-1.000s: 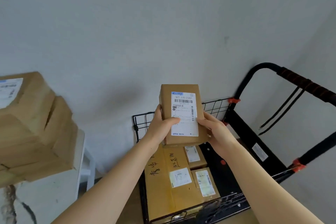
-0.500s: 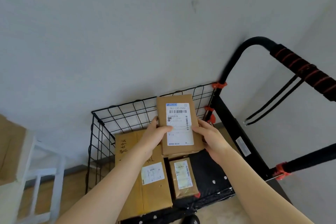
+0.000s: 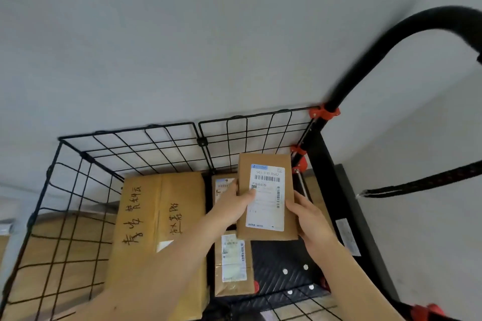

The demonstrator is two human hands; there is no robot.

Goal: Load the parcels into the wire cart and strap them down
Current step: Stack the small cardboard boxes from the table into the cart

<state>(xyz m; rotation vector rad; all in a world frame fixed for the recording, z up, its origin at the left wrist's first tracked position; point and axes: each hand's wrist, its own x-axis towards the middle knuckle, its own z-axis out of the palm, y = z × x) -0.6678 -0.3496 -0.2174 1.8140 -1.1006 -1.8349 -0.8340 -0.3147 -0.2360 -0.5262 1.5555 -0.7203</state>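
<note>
I hold a small brown parcel (image 3: pixel 268 190) with a white barcode label between both hands, low inside the black wire cart (image 3: pixel 130 148), over its right side. My left hand (image 3: pixel 232 206) grips the parcel's left edge, thumb on the label. My right hand (image 3: pixel 310 221) grips its right edge. A large brown box (image 3: pixel 154 216) with handwritten characters lies on the cart's left side. Two smaller labelled parcels lie beside it: one near the front (image 3: pixel 233 266), one further back (image 3: pixel 221 187), partly hidden by my left hand.
The cart's black deck (image 3: pixel 281 258) shows bare at the right. A black curved handle (image 3: pixel 378 44) with red clips (image 3: pixel 324 112) rises at the right. A black strap (image 3: pixel 417 185) hangs against the grey wall. Wooden floor shows through the left mesh.
The parcel has come down from above the cart's back rim into the cart, toward the right side. My view has tilted down and closer; the stack of boxes at left has left the view.
</note>
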